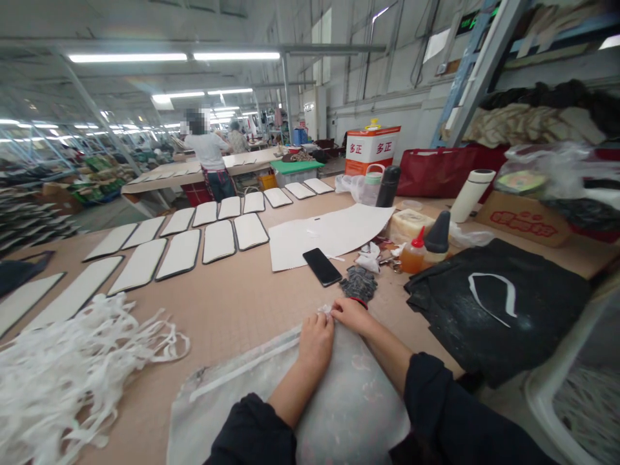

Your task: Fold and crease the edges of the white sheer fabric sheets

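My left hand (316,341) and my right hand (351,315) meet at the far edge of a translucent white fabric sheet (339,400), where a small white gathered bit (324,310) pokes out between the fingers. The sheet lies on a tan worktable (242,300) and has a long white strip (242,368) along one side. Just beyond my right hand lie a dark grey scrap (358,284) and a black smartphone (322,267). A tangled heap of white strips (58,381) sits to the left of my hands, apart from them.
Rows of black-edged white panels (217,241) and a large white sheet (324,232) cover the table ahead. A black mat (494,310) lies right, beyond a red-capped bottle (411,255). A co-worker (208,152) stands at a far table; a white plastic chair (557,400) is at lower right.
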### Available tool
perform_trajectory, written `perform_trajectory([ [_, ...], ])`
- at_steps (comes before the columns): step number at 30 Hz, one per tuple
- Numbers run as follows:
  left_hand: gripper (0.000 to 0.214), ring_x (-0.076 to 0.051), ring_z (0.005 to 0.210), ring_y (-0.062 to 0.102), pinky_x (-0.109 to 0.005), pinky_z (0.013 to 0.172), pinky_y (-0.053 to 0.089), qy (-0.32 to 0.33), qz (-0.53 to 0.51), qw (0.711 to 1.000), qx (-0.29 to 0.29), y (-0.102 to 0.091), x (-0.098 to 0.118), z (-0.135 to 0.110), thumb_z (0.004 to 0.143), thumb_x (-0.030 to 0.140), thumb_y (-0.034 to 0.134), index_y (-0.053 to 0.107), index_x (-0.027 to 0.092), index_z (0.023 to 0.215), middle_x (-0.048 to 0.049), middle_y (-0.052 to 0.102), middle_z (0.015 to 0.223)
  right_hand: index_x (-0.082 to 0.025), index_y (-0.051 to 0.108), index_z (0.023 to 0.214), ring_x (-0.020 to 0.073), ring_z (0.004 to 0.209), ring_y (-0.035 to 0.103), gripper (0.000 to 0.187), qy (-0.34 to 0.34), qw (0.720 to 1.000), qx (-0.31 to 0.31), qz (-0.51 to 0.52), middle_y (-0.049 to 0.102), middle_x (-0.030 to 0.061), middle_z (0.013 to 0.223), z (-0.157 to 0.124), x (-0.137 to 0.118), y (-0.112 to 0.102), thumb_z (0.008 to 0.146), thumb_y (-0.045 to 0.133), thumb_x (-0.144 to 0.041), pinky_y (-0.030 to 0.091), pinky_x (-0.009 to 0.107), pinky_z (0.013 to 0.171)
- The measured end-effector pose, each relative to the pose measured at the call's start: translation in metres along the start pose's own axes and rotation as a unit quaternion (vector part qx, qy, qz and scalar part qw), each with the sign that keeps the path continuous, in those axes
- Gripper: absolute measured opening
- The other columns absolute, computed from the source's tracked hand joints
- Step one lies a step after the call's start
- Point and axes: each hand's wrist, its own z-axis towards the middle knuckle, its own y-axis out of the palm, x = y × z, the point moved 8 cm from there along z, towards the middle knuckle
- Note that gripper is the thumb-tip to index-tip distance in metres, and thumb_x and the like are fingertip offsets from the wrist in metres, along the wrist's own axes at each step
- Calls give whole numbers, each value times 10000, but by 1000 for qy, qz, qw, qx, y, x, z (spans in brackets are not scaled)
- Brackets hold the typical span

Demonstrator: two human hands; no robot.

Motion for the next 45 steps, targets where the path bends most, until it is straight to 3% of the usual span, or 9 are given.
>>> perform_trajectory([
  [12, 244, -231, 895, 499, -361, 724, 421, 10, -3, 1000, -2, 3, 1, 1, 862, 162, 417, 529, 140, 1077, -86, 553, 949, -159, 580, 712, 140, 691, 531, 52, 17, 1000, -15, 1, 629, 34, 738, 10, 4, 2, 677, 543, -167, 326, 239, 609],
  [19, 283, -238, 905, 497, -374, 742, 412, -7, -30, 999, -12, 1, -3, 2, 868, 137, 375, 514, 152, 1115, -95, 553, 974, -156, 554, 781, 153, 741, 530, 106, 13, 999, 48, 2, 606, 44, 784, 8, 0, -4, 754, 455, -135, 365, 264, 672],
  [23, 237, -214, 895, 504, -347, 765, 405, -54, -98, 994, -20, 3, -14, 3, 871, 173, 394, 554, 183, 1046, -74, 563, 949, -160, 558, 858, 152, 883, 525, 182, -45, 995, 85, 33, 600, 63, 917, -11, -12, -4, 809, 386, -128, 390, 271, 796],
  [28, 137, -172, 858, 518, -279, 758, 398, -121, -172, 977, -36, 4, -39, -4, 838, 207, 475, 602, 161, 856, -52, 572, 883, -141, 590, 872, 166, 893, 538, 266, -122, 987, 76, 78, 609, 78, 901, -29, -21, 0, 789, 347, -70, 419, 292, 818],
  [32, 172, -154, 858, 511, -257, 759, 390, -71, -170, 982, -46, -2, -39, -9, 863, 211, 444, 615, 191, 858, -23, 577, 877, -155, 600, 951, 172, 951, 520, 298, -164, 985, 48, 33, 608, 70, 964, -36, -33, 3, 807, 351, -79, 408, 309, 853],
  [35, 215, -171, 845, 497, -284, 745, 391, 2, -118, 991, -58, -4, -27, -11, 887, 194, 391, 596, 185, 949, -38, 575, 904, -184, 593, 996, 182, 974, 501, 282, -206, 977, 49, -24, 601, 60, 1009, -46, -44, 4, 829, 378, -107, 398, 324, 865],
  [38, 232, -189, 846, 486, -308, 739, 395, 34, -84, 994, -64, -5, -24, -16, 893, 180, 364, 594, 172, 926, -53, 569, 906, -190, 587, 986, 186, 947, 499, 239, -237, 967, 55, -78, 599, 55, 989, -56, -52, 3, 837, 411, -125, 408, 318, 838],
  [45, 195, -179, 841, 481, -297, 743, 397, 42, -79, 992, -84, -16, -56, -55, 876, 155, 403, 581, 184, 950, -53, 564, 909, -179, 554, 1057, 211, 949, 489, 267, -276, 944, 54, -173, 579, 81, 1003, -68, -63, 5, 825, 439, -113, 417, 330, 812],
])
